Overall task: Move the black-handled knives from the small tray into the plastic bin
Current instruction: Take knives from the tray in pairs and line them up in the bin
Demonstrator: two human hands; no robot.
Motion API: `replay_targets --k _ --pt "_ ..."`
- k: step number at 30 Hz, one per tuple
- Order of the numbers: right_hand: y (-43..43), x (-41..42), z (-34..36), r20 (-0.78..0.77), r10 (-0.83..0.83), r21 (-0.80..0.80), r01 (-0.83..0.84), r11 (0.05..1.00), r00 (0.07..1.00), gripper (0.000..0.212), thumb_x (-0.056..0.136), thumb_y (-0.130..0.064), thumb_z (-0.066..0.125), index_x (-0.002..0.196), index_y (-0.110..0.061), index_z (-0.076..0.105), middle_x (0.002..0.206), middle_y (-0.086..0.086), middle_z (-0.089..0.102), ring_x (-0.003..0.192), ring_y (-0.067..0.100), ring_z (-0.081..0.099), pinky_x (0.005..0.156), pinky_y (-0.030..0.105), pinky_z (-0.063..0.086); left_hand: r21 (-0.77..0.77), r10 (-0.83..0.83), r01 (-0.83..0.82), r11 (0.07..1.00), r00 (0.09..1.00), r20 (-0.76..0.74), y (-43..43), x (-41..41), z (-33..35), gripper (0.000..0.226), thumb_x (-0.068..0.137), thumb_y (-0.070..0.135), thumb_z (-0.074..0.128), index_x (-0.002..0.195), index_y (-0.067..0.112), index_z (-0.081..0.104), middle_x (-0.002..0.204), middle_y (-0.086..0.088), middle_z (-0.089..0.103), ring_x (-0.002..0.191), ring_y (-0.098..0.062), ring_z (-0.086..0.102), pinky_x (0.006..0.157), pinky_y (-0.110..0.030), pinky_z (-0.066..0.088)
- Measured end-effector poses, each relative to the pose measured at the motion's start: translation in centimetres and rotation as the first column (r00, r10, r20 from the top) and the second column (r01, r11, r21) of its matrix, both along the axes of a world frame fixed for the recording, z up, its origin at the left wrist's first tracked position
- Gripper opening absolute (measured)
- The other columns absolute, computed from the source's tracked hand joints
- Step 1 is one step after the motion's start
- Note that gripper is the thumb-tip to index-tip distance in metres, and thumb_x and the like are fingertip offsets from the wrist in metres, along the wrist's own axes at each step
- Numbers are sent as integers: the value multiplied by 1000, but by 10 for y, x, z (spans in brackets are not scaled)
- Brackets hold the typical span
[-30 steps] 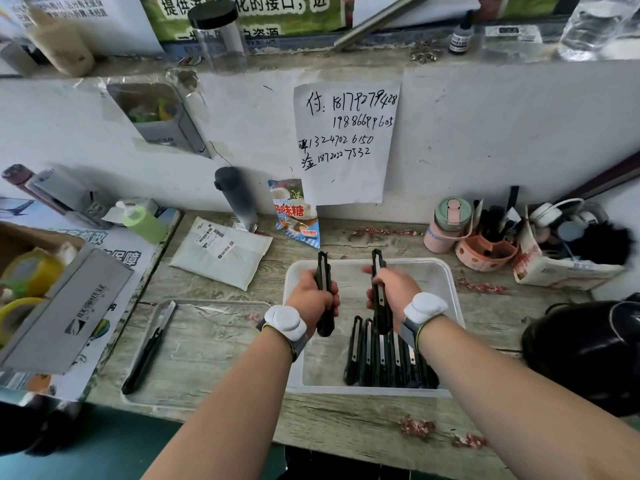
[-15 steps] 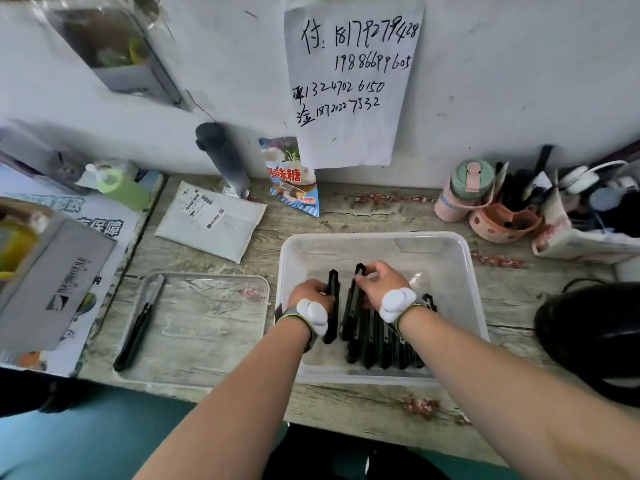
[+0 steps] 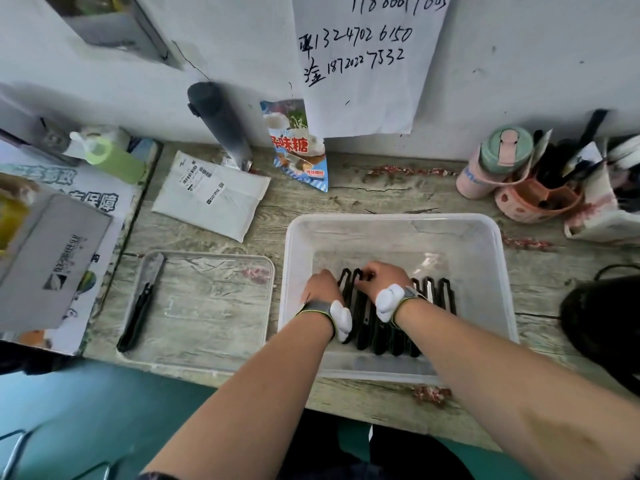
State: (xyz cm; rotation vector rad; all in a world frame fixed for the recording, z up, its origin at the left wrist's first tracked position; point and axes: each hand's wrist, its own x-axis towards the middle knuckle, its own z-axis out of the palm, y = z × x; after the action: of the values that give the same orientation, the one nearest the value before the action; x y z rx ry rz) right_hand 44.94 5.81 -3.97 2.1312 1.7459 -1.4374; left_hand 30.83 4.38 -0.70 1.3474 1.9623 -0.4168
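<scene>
Both hands are down inside the plastic bin (image 3: pixel 498 258), which sits on the wooden counter (image 3: pixel 346 202). A row of black-handled knives (image 3: pixel 440 296) lies side by side on the bin's floor, toward its near wall. The left hand (image 3: pixel 320 289) rests at the left end of that row, its fingers curled down against the outermost knife; whether they grip it or only touch it cannot be told. The right hand (image 3: pixel 382 275) is just beside it over the next knives, its fingers (image 3: pixel 363 273) bent onto their far tips, and again the grip is unclear. To the left of the bin lies the small tray (image 3: pixel 214 341), clear and shallow, with one last knife (image 3: pixel 140 306) along its left edge. Beyond the tray, away from the person, lies a white parcel (image 3: pixel 211 195).
</scene>
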Motion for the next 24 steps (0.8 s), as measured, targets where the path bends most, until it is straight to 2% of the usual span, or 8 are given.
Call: replay_targets --k 3,7,12,14,16,19,21,24 --pt "-1 -1 -1 -56 -113 -5 113 994 992 38 88 -38 73 121 -22 66 120 0 73 109 26 68 82 23 47 8 20 -21 1000 1000 11 -2 1 8 38 101 8 52 138 3 50 142 -18 60 134 -34 57 102 -44 50" --pt "6 1 10 -111 -253 31 258 966 961 25 94 -35 60 113 -23 71 115 2 75 105 27 68 82 25 49 13 83 -85 996 990 113 0 -2 20 36 97 13 55 132 6 56 133 -17 66 125 -36 63 99 -45 55" --pt "15 3 35 -255 -426 -12 437 899 868 29 86 -38 54 99 -20 72 93 9 75 69 33 66 69 47 60 64 199 -232 971 924 327 8 -9 48 38 96 18 56 133 16 63 132 -11 68 124 -33 63 100 -32 50" --pt "17 0 52 -324 -470 -55 479 876 821 22 92 -28 57 96 -10 70 87 11 72 52 27 56 47 36 52 86 238 -298 951 878 414 11 -12 60 37 92 18 58 128 16 67 124 -11 74 118 -32 68 96 -32 53" --pt "19 -8 75 -384 -505 -93 512 854 773 16 95 -18 60 94 -5 69 81 10 67 45 22 51 41 25 40 72 302 -403 912 780 548 16 -18 70 29 89 14 61 116 11 71 101 -16 78 98 -34 75 91 -41 61" --pt "19 -29 109 -457 -510 -125 515 848 729 17 93 -15 60 87 -5 73 70 10 66 43 21 52 45 26 39 -85 409 -574 815 465 785 22 -32 100 12 96 -2 61 106 3 67 83 -15 70 75 -28 69 78 -40 61" --pt "21 -53 131 -492 -462 -85 487 869 738 22 94 -17 58 84 -4 73 60 9 64 43 21 54 44 28 43 -169 426 -621 765 292 856 21 -56 120 8 99 -1 61 101 4 67 84 -11 70 75 -23 68 75 -33 60" --pt "28 -95 158 -562 -424 -34 492 870 710 22 93 -17 58 86 -6 75 57 6 63 43 22 53 44 28 45 -188 408 -668 720 188 893 18 -103 136 13 101 0 59 112 2 66 91 -10 71 82 -25 69 84 -39 61"
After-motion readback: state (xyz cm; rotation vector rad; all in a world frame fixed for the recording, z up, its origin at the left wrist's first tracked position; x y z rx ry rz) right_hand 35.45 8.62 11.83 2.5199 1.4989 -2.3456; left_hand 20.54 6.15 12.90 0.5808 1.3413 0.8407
